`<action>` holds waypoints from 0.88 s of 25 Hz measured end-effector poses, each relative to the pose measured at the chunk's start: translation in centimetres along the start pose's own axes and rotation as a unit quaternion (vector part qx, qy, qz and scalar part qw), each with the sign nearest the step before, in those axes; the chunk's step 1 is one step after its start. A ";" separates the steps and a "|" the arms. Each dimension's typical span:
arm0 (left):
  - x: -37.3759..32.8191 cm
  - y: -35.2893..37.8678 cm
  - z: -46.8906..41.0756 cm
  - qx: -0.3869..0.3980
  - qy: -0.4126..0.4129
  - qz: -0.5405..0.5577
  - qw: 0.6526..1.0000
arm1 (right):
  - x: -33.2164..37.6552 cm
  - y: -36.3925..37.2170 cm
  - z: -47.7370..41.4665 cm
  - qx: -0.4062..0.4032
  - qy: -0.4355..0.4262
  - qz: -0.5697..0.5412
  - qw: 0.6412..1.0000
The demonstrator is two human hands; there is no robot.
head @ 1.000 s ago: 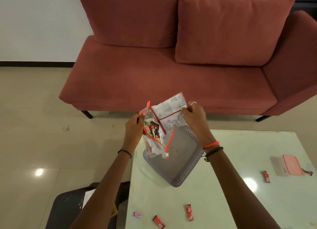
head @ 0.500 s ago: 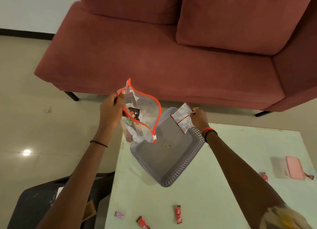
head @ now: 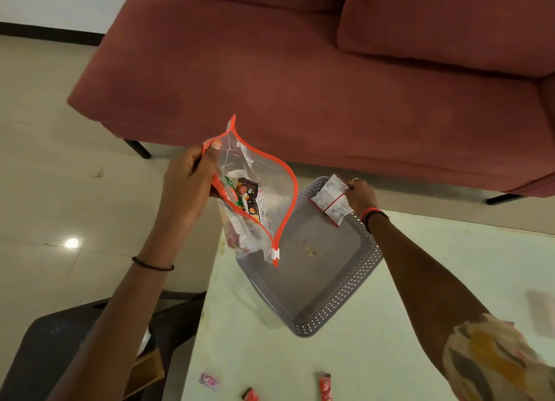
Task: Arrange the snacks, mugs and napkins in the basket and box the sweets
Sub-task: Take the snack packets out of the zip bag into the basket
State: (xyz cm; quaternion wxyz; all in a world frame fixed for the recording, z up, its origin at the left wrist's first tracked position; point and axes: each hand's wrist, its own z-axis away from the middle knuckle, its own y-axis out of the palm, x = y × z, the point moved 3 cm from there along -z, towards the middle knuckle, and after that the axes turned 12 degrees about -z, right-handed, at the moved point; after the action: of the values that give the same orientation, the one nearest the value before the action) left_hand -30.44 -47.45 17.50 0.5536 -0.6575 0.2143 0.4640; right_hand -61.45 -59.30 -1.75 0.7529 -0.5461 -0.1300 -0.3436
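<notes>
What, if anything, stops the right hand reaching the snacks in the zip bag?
Probably nothing, so yes: the left hand holds the zip bag gaping open, and nothing lies between. But the right hand grips a packet over the basket, so that goes down first.

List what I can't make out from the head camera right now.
Head view:
- zip bag: the snacks inside overlap, partly behind the left hand; count unclear.
- red sweet: cut by bottom edge.
- pale shape at right edge: blurred, cut off.
- snack packet in the right hand: print too small.
</notes>
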 end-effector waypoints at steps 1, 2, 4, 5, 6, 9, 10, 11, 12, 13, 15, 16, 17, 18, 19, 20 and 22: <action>0.0 0.0 0.0 0.002 0.000 0.000 1.000 | 0.0 -0.2 0.0 -0.007 0.003 0.000 1.000; 0.0 0.1 0.0 0.003 0.000 -0.001 1.000 | 0.0 -0.5 0.0 -0.013 0.003 0.001 1.000; 0.0 0.1 0.1 0.005 -0.002 -0.002 1.000 | 0.6 -1.4 0.4 -0.028 -0.007 -0.001 1.000; -0.1 0.1 0.2 0.006 -0.005 -0.002 1.000 | 1.1 -2.1 0.7 -0.040 -0.014 -0.017 0.999; -0.1 0.1 0.4 0.008 -0.007 -0.006 1.000 | 1.9 -2.9 1.3 -0.054 -0.017 -0.056 0.997; -0.4 0.0 1.1 0.020 -0.010 -0.020 1.000 | 5.3 -5.2 5.2 -0.078 -0.050 -0.214 0.972; -0.5 -0.1 1.4 0.026 -0.010 -0.023 0.999 | 6.7 -6.1 7.2 -0.074 -0.075 -0.239 0.965; -0.7 -0.2 1.7 0.030 -0.009 -0.027 0.999 | 8.1 -7.0 9.2 -0.067 -0.097 -0.254 0.960; -1.0 -0.3 2.1 0.033 -0.009 -0.032 0.999 | 9.4 -8.0 11.3 -0.063 -0.115 -0.262 0.956; -1.3 -0.4 2.5 0.034 -0.008 -0.037 0.999 | 10.6 -9.2 13.6 -0.064 -0.125 -0.274 0.951; -2.1 -0.4 3.2 0.037 -0.004 -0.043 0.998 | 12.8 -11.6 18.1 -0.062 -0.156 -0.304 0.938; -2.5 -0.4 3.5 0.038 -0.002 -0.044 0.998 | 14.1 -12.6 20.2 -0.051 -0.185 -0.310 0.931; -3.0 -0.3 3.9 0.038 -0.001 -0.046 0.998 | 15.3 -13.1 22.2 -0.024 -0.217 -0.306 0.927; -3.4 -0.2 4.2 0.039 0.001 -0.052 0.998 | 16.4 -12.9 23.8 0.018 -0.236 -0.306 0.922; -3.8 -0.1 4.7 0.041 0.003 -0.060 0.997 | 17.1 -12.1 24.9 0.065 -0.234 -0.302 0.922; -4.2 -0.1 5.4 0.043 0.006 -0.065 0.997 | 17.6 -10.9 25.5 0.108 -0.219 -0.285 0.927; -4.6 0.1 6.8 0.050 0.006 -0.068 0.996 | 18.2 -8.3 25.6 0.179 -0.192 -0.162 0.951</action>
State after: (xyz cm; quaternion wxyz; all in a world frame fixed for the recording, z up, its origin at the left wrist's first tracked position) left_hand -35.29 -42.20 21.63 0.6147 -0.6448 0.1952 0.4103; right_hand -49.02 -44.21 24.16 0.7332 -0.4300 -0.4182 -0.3203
